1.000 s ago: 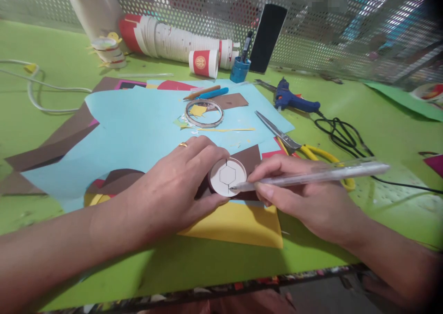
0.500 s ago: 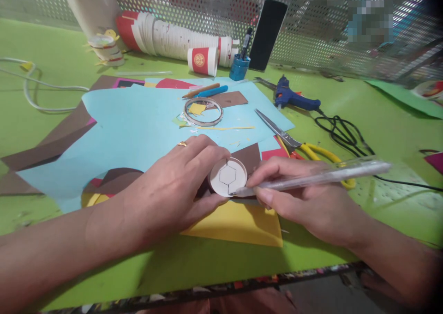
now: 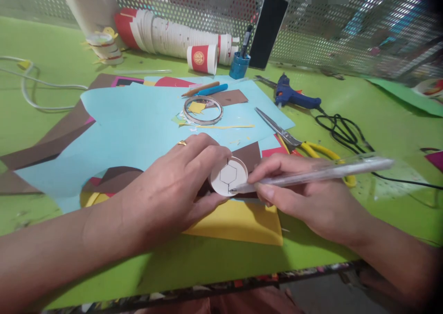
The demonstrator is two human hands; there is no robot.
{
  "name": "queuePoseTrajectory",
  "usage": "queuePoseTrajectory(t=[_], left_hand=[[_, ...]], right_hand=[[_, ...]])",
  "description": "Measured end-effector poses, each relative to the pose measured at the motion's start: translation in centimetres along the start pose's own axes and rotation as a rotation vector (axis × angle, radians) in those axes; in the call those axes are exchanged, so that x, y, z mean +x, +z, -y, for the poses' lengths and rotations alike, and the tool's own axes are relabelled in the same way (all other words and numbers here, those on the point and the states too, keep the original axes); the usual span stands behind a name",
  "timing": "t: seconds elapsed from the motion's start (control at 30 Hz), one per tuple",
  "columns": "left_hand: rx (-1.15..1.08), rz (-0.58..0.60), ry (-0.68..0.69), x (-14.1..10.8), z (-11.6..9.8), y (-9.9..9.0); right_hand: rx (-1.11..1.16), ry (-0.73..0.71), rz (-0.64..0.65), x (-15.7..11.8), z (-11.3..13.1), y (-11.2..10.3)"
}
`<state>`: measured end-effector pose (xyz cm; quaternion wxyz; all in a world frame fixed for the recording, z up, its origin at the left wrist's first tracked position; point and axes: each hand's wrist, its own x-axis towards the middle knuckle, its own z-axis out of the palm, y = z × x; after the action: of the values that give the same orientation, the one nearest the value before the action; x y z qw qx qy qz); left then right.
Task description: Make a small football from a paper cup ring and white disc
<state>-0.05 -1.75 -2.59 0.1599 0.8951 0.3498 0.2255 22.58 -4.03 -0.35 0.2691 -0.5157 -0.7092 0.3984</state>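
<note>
Between thumb and fingers, my left hand [image 3: 194, 175] grips a small round white disc with a raised rim, which looks like a cut-off paper cup base [image 3: 228, 178]. A hexagon is drawn on it in black, with short lines running from its top and bottom corners toward the rim. My right hand [image 3: 294, 184] is closed around a clear-barrelled pen [image 3: 321, 172], its tip at the lower line on the disc. Under the hands lie a yellow sheet [image 3: 242, 221] and brown paper [image 3: 247, 154].
Scissors [image 3: 294, 138] with yellow handles lie right of the light blue sheet [image 3: 145, 115]. Beyond are a paper ring [image 3: 203, 111], a blue glue gun [image 3: 294, 97] with black cord, a red-white cup [image 3: 202, 59], stacked cups [image 3: 173, 34], a blue pot [image 3: 239, 65] and a phone [image 3: 268, 32].
The pen tip has shifted very slightly up, near the end of the lower line. My left hand keeps its grip on the disc, and the view has tilted a little.
</note>
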Motion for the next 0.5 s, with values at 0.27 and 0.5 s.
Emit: queuePoseTrajectory(t=[0.27, 0.5], left_hand=[[0.01, -0.005, 0.009, -0.05, -0.07, 0.14], [0.007, -0.01, 0.021, -0.15, -0.08, 0.03]], right_hand=[[-0.033, 0.0, 0.001, 0.1, 0.23, 0.13], [-0.035, -0.005, 0.024, 0.15, 0.26, -0.04]])
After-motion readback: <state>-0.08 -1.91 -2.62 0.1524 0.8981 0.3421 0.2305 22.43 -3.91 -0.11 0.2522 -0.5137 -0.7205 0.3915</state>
